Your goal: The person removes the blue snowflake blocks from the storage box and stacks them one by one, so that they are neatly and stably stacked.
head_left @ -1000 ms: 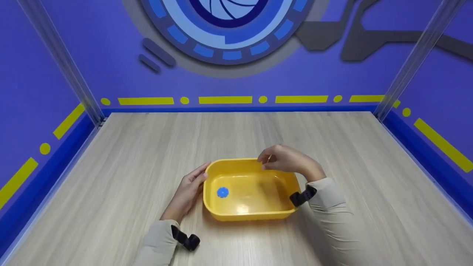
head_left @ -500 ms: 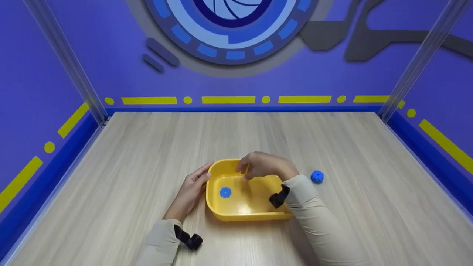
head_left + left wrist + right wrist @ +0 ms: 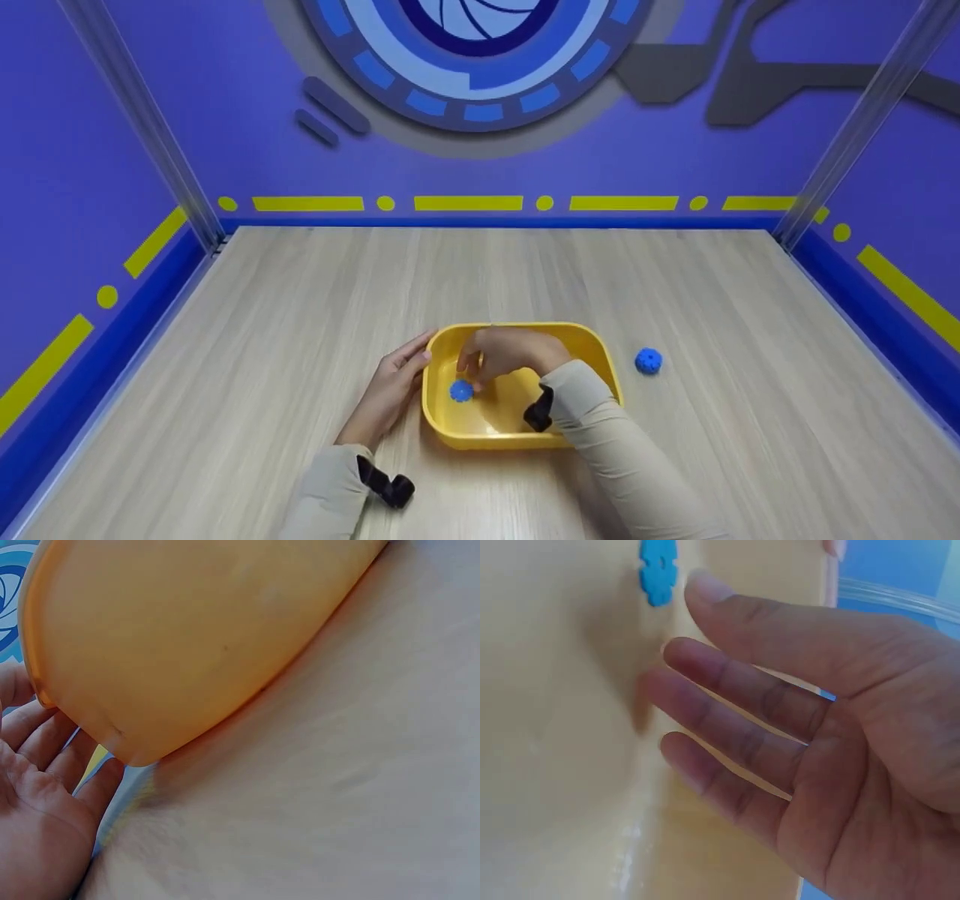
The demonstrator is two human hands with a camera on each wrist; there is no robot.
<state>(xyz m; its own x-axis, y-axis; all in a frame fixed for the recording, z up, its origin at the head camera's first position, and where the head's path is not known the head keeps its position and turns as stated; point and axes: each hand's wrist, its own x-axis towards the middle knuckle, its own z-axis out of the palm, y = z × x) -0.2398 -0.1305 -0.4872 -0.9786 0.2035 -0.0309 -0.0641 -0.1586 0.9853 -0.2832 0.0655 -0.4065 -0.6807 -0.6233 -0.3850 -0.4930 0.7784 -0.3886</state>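
A yellow plastic tub point(image 3: 525, 441) sits on the wooden table. My left hand point(image 3: 386, 390) holds its left end, thumb at the rim and fingers against the outer wall, as the left wrist view shows with the tub's side point(image 3: 187, 637). Inside, on the left of the floor, lies a small blue notched plastic disc point(image 3: 460, 391). My right hand point(image 3: 510, 352) reaches into the tub just right of the disc. In the right wrist view its fingers point(image 3: 742, 742) are extended and apart, and the thumb tip is close beside the blue disc point(image 3: 658, 574), with nothing gripped.
A round blue piece with a knobbly surface point(image 3: 649, 361) rests on the table point(image 3: 750, 390) right of the tub. Blue-purple panels point(image 3: 480, 172) stand behind the table and along both sides, with metal posts at the corners.
My right hand has moved left and down into the tub, from its far rim to beside the blue disc. The round blue piece has come into view. My left hand stays on the tub.
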